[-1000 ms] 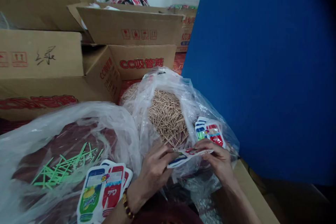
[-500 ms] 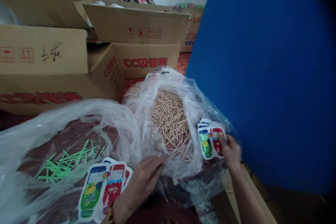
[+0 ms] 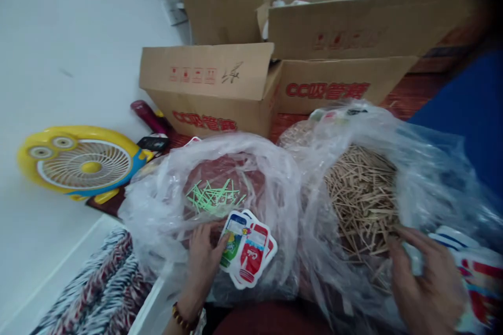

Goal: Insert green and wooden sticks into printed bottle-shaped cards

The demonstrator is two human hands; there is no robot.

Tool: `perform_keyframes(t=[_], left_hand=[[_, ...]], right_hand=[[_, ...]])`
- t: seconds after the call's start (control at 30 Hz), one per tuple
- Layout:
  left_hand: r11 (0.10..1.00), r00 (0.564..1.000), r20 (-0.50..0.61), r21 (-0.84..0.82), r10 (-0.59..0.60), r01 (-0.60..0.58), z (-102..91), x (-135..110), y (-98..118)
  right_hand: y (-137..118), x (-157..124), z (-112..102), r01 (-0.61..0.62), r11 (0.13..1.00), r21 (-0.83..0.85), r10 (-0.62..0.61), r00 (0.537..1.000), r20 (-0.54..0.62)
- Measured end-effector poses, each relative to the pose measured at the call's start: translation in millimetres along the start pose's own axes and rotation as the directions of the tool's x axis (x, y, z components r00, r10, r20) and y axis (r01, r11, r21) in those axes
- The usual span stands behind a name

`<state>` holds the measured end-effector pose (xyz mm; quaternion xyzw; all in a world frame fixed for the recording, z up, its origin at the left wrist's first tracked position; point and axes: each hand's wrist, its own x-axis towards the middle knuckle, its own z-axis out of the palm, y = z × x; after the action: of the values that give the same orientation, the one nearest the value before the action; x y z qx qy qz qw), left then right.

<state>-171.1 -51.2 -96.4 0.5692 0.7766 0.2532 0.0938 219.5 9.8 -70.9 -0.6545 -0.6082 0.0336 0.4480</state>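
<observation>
My left hand (image 3: 205, 255) is at the left edge of a small stack of printed bottle-shaped cards (image 3: 251, 254), green and red. Its thumb lies on the stack and its fingertips are partly hidden behind it. Just above are thin green sticks (image 3: 214, 196) in an open clear plastic bag (image 3: 281, 193). My right hand (image 3: 428, 277) has thumb and forefinger closed at the edge of a heap of thin brown sticks (image 3: 363, 193) in a second plastic bag (image 3: 314, 178). Whatever is between those fingertips cannot be made out. More printed cards (image 3: 481, 277) lie beyond that hand, blurred.
Cardboard boxes (image 3: 212, 84) stand behind the bags, with red lettering. A yellow fan (image 3: 94, 165) shaped like a cartoon figure lies at left, above a fluffy striped textile (image 3: 102, 288). A blue panel (image 3: 459, 99) rises at the right.
The view has turned left, bringing the fan into sight. My left hand has gone from the brown-stick bag to the left card stack. My right hand has left its cards for the brown sticks.
</observation>
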Motion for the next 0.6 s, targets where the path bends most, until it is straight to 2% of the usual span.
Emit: perform_keyframes(t=[0.03, 0.07, 0.1, 0.17, 0.23, 0.3, 0.37, 0.4, 0.47, 0.6], left_hand=[[0.998, 0.999, 0.031, 0.059, -0.016, 0.014, 1.6, -1, -3], [0.994, 0.998, 0.052, 0.105, -0.032, 0.027, 4.3, -3, -3], [0.99, 0.997, 0.059, 0.137, -0.044, 0.036, 7.7, -4, -3], [0.987, 0.998, 0.04, 0.155, -0.046, 0.04, 15.2, -7, -1], [0.989, 0.999, -0.005, 0.145, -0.033, 0.033, 21.8, -10, 0], [0.991, 0.999, -0.045, 0.129, -0.02, 0.026, 26.4, -12, 0], [0.993, 0.997, -0.074, 0.11, -0.023, 0.032, 28.5, -13, 0], [0.995, 0.996, -0.08, 0.097, -0.028, 0.036, 28.7, -14, 0], [0.997, 0.997, -0.069, 0.067, -0.037, 0.041, 28.1, -15, 1], [1.0, 0.998, -0.054, 0.007, -0.021, 0.022, 26.9, -16, 0]], right_hand=[[-28, 3, 17, 0.107, 0.989, 0.101, -0.114, 0.991, 0.07], [-55, 6, 36, 0.193, 0.958, 0.212, -0.23, 0.958, 0.169], [-81, 10, 55, 0.241, 0.913, 0.33, -0.341, 0.894, 0.291], [-126, 16, 97, 0.237, 0.837, 0.494, -0.485, 0.739, 0.467], [-162, 21, 140, 0.261, 0.802, 0.537, -0.582, 0.541, 0.607], [-191, 23, 182, 0.317, 0.802, 0.506, -0.596, 0.381, 0.707], [-214, 20, 217, 0.44, 0.782, 0.442, -0.578, 0.247, 0.777], [-225, 18, 231, 0.496, 0.765, 0.411, -0.562, 0.202, 0.802], [-240, 12, 252, 0.563, 0.734, 0.38, -0.543, 0.15, 0.826], [-253, -1, 263, 0.623, 0.699, 0.35, -0.507, 0.086, 0.858]])
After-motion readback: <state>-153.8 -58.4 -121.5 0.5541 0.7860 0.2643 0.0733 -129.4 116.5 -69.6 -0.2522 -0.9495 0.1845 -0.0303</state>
